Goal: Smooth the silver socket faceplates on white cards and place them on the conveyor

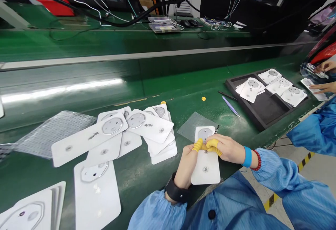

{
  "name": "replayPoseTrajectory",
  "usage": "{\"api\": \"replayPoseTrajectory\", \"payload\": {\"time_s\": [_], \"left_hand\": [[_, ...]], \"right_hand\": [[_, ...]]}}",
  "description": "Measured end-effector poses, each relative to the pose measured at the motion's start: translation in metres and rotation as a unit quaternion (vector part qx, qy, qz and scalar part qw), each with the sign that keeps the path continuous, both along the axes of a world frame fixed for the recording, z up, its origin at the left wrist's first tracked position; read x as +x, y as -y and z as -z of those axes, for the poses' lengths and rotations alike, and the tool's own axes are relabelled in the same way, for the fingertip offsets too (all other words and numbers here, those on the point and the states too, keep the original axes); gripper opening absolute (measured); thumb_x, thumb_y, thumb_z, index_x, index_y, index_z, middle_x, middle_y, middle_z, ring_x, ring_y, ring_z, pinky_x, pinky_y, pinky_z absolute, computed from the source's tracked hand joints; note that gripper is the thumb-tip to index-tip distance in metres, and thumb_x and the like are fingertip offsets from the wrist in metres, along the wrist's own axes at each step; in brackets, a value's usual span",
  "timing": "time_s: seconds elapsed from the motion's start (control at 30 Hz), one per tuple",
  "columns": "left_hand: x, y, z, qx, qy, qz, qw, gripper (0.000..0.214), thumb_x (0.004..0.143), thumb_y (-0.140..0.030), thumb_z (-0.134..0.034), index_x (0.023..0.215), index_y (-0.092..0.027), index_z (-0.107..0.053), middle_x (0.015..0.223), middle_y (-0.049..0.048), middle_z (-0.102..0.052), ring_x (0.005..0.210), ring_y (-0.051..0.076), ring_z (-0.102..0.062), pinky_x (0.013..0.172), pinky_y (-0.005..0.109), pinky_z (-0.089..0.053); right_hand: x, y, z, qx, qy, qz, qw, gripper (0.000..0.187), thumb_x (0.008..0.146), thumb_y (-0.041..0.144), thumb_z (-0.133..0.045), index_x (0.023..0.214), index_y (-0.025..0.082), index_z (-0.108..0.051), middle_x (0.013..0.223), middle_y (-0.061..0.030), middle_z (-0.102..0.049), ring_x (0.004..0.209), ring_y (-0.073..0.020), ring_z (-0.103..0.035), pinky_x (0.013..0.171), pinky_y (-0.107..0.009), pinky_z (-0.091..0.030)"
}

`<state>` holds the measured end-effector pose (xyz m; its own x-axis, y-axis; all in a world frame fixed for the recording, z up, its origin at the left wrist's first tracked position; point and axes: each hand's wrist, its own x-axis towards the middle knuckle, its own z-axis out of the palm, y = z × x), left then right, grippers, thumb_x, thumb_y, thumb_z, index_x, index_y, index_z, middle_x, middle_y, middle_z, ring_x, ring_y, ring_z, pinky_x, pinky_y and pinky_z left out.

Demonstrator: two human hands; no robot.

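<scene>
A white rounded panel (206, 169) with a grey octagonal inset lies at the bench's front edge. Over its middle, my left hand (190, 155) and my right hand (229, 148) meet with closed fingertips in yellow finger cots. Whatever sits between the fingertips is too small or hidden to make out. Partly beneath the panel is a clear sheet (193, 125), with a row of small black dots near my right hand. To the left, similar white panels (149, 127) overlap in a loose pile, and another panel (97, 198) lies nearer to me.
A black divided tray (259, 114) holding several white panels stands at right, with purple tweezers (230, 106) beside it. Bubble wrap (56, 132) lies at left. A co-worker's hands (327, 79) handle panels at far right. Cables (118, 22) hang across the back.
</scene>
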<state>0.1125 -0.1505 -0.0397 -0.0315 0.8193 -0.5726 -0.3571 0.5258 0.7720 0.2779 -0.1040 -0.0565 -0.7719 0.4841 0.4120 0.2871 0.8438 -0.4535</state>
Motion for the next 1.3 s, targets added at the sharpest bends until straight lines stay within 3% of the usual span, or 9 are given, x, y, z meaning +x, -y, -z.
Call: {"api": "replayPoseTrajectory", "payload": {"time_s": [0.2,0.33,0.43,0.5,0.53,0.67,0.8,1.03,1.3], "left_hand": [[-0.004,0.020,-0.001,0.014,-0.019,0.057,0.998,0.023,0.049,-0.030,-0.087,0.055,-0.012,-0.073,0.058,0.0049,-0.071,0.054,0.015,-0.060,0.050,0.022,-0.046],[-0.013,0.047,-0.008,-0.002,-0.014,0.061,0.998,0.028,0.047,-0.031,-0.090,0.057,-0.012,-0.072,0.063,0.0086,-0.074,0.056,0.018,-0.065,0.054,0.025,-0.052],[-0.017,0.070,-0.017,0.000,0.017,0.028,0.999,0.053,0.057,-0.036,-0.086,0.103,-0.014,-0.069,0.081,0.0094,-0.077,0.062,0.022,-0.070,0.057,0.031,-0.057],[-0.016,0.082,-0.024,0.001,0.030,-0.030,0.999,0.086,0.063,-0.036,-0.083,0.138,-0.020,-0.042,0.092,0.0085,-0.078,0.069,0.024,-0.073,0.056,0.032,-0.059],[-0.015,0.086,-0.027,-0.005,0.030,-0.058,0.998,0.094,0.064,-0.035,-0.083,0.142,-0.021,-0.033,0.095,0.0084,-0.077,0.074,0.025,-0.073,0.057,0.032,-0.059],[-0.005,0.091,-0.039,-0.027,0.016,-0.094,0.995,0.070,0.061,-0.037,-0.085,0.122,-0.017,-0.057,0.097,0.0104,-0.078,0.083,0.025,-0.074,0.067,0.029,-0.061],[0.008,0.091,-0.047,0.011,-0.002,-0.116,0.993,0.056,0.063,-0.037,-0.084,0.112,-0.019,-0.064,0.096,0.0080,-0.078,0.083,0.024,-0.074,0.066,0.026,-0.060],[0.020,0.102,-0.051,0.047,-0.032,-0.087,0.995,0.046,0.071,-0.041,-0.077,0.113,-0.026,-0.066,0.100,0.0047,-0.077,0.084,0.023,-0.073,0.069,0.024,-0.058],[0.021,0.109,-0.040,0.057,-0.060,-0.035,0.996,0.067,0.075,-0.047,-0.071,0.135,-0.026,-0.052,0.096,0.0074,-0.077,0.074,0.024,-0.073,0.064,0.028,-0.059]], "right_hand": [[0.007,-0.015,-0.001,-0.074,0.006,0.061,0.995,0.009,0.097,0.019,-0.044,0.095,0.017,-0.053,0.080,-0.0042,-0.068,0.070,-0.0137,-0.068,0.064,-0.023,-0.055],[0.016,-0.025,0.001,-0.112,0.006,0.103,0.988,0.011,0.097,0.019,-0.045,0.096,0.017,-0.056,0.089,-0.0066,-0.071,0.081,-0.0159,-0.070,0.072,-0.027,-0.057],[0.023,-0.028,0.000,-0.128,0.004,0.122,0.984,0.009,0.094,0.020,-0.050,0.095,0.018,-0.059,0.100,-0.0096,-0.072,0.090,-0.0203,-0.070,0.077,-0.033,-0.057],[0.024,-0.026,-0.007,-0.136,-0.009,0.131,0.982,0.009,0.093,0.020,-0.051,0.094,0.018,-0.060,0.105,-0.0105,-0.071,0.093,-0.0204,-0.070,0.081,-0.035,-0.057],[0.022,-0.023,-0.013,-0.139,-0.025,0.139,0.980,0.008,0.093,0.020,-0.052,0.094,0.018,-0.060,0.109,-0.0109,-0.070,0.096,-0.0201,-0.069,0.084,-0.036,-0.056],[0.008,-0.003,-0.047,-0.169,-0.152,0.165,0.960,0.005,0.090,0.021,-0.058,0.088,0.019,-0.063,0.115,-0.0098,-0.066,0.106,-0.0202,-0.064,0.091,-0.038,-0.053],[-0.012,0.019,-0.068,-0.220,-0.186,0.116,0.950,0.007,0.090,0.018,-0.060,0.091,0.021,-0.066,0.115,-0.0077,-0.065,0.113,-0.0212,-0.060,0.098,-0.042,-0.050],[-0.027,0.028,-0.066,-0.148,-0.222,0.091,0.959,0.013,0.086,0.009,-0.062,0.093,0.019,-0.068,0.111,-0.0095,-0.065,0.112,-0.0217,-0.059,0.096,-0.043,-0.052],[-0.029,0.032,-0.071,-0.130,-0.235,0.081,0.960,0.011,0.087,0.014,-0.063,0.094,0.019,-0.070,0.098,-0.0078,-0.070,0.099,-0.0210,-0.065,0.089,-0.043,-0.056]]}}
